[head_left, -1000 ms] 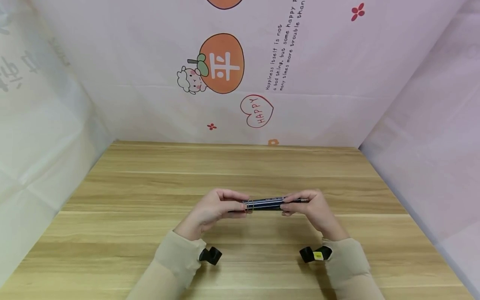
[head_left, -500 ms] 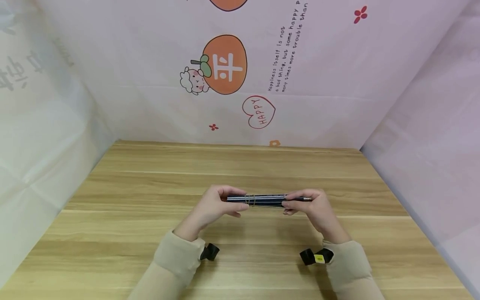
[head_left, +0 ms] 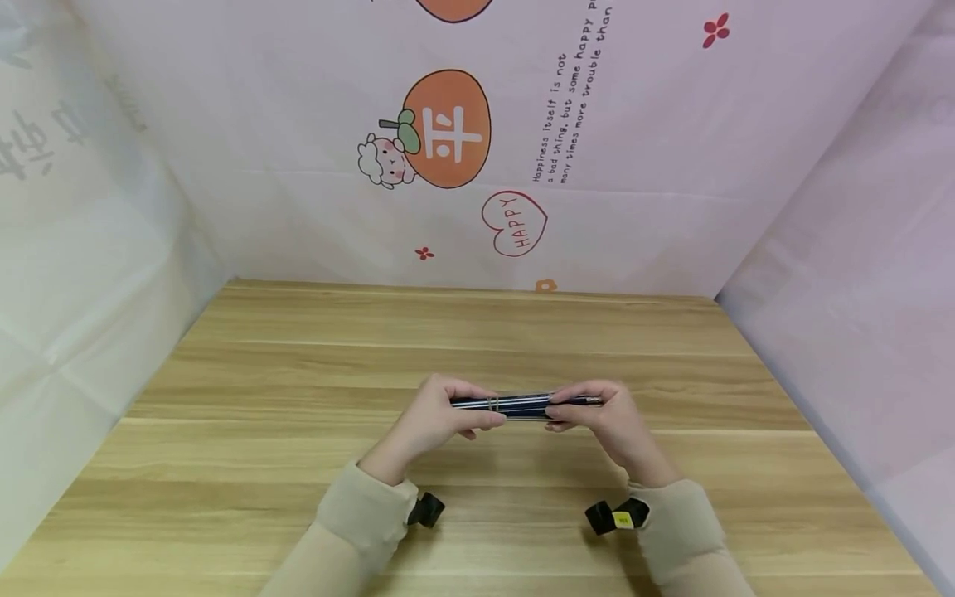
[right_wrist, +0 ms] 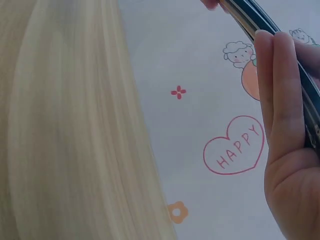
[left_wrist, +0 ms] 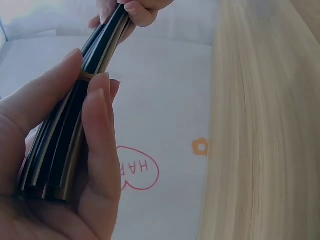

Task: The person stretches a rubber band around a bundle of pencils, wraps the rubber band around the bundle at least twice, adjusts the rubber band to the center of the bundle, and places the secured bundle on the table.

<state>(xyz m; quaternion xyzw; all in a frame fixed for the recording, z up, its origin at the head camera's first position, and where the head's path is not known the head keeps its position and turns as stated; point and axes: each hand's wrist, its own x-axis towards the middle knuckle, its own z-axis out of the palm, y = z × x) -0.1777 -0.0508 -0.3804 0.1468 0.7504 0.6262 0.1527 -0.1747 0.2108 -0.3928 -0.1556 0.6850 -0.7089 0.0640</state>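
A bundle of dark blue, light-striped pencils (head_left: 525, 405) is held roughly level above the table between both hands. A thin rubber band (left_wrist: 87, 76) circles the bundle near my left fingertips. My left hand (head_left: 433, 419) grips the left part, its thumb on the near side and fingers behind. In the left wrist view the pencils' (left_wrist: 62, 145) flat ends lie near the palm. With thumb and fingers, my right hand (head_left: 606, 414) pinches the other part, and a narrow end pokes out past it. The right wrist view shows two straight fingers (right_wrist: 287, 90) along the bundle.
A wood-grain table (head_left: 477, 340) lies under the hands. White printed cloth (head_left: 634, 207) rises behind it, with more cloth on the left and right sides. Black wrist cameras (head_left: 427, 510) stick out from both beige sleeves (head_left: 369, 510).
The left hand has slid along the bundle, so its thumb sits closer to the band's right side. Both hands and the bundle have shifted slightly, the right hand moving a little left.
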